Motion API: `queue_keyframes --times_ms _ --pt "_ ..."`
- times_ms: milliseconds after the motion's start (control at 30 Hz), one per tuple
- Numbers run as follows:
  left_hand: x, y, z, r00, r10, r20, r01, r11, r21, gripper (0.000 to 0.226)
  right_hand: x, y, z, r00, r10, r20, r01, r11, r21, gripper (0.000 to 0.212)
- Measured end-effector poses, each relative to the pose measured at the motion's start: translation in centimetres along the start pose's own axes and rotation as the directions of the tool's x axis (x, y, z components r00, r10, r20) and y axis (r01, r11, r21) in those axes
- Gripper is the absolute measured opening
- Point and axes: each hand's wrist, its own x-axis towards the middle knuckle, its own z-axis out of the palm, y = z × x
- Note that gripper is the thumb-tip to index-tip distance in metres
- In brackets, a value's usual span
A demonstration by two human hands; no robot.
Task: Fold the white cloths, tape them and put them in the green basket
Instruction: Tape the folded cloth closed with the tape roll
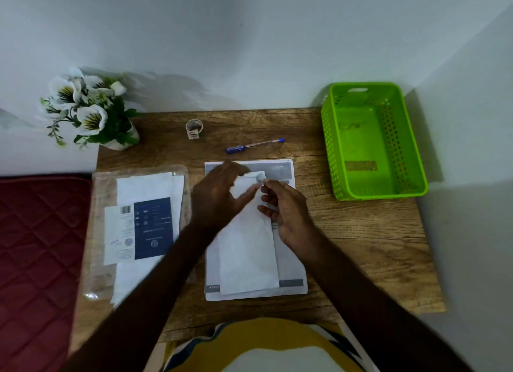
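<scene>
A wooden table (361, 246) with a brown grain stands pushed into a corner of plain pale walls (249, 38), a dark red quilted mattress (36, 246) along its left edge.

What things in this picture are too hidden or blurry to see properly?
Head view:
- Folded white cloth: far end hidden by the left hand.
- Right hand: the bit its fingers pinch is blurred.
- Packet label: print too small.
- Tape roll: too small.
</scene>
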Motion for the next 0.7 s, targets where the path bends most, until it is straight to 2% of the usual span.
queue_keyframes --times_ms 233,467,600,700 --pt "-1.7 1.9 2.5 0.999 -0.020 -0.048 0.025 0.993 0.112 0.035 -0.7 0.0 0.2 1.000 -0.008 0.007 0.008 0.998 0.065 0.004" --pt "-1.9 2.3 3.0 0.992 -0.024 -0.125 0.043 0.988 0.148 0.028 -0.7 0.2 0.5 0.996 -0.067 -0.052 0.067 0.998 0.012 0.009" --pt "-2.2 2.0 3.3 0.989 -0.013 -0.149 0.032 0.991 0.127 0.019 -0.5 0.3 0.6 0.994 -0.093 -0.059 0.091 0.995 -0.036 0.010" --pt "-2.1 2.2 3.1 0.983 -0.125 -0.133 0.132 0.991 0.038 0.016 -0.4 0.5 0.4 0.992 -0.111 -0.054 0.108 0.992 -0.065 0.005"
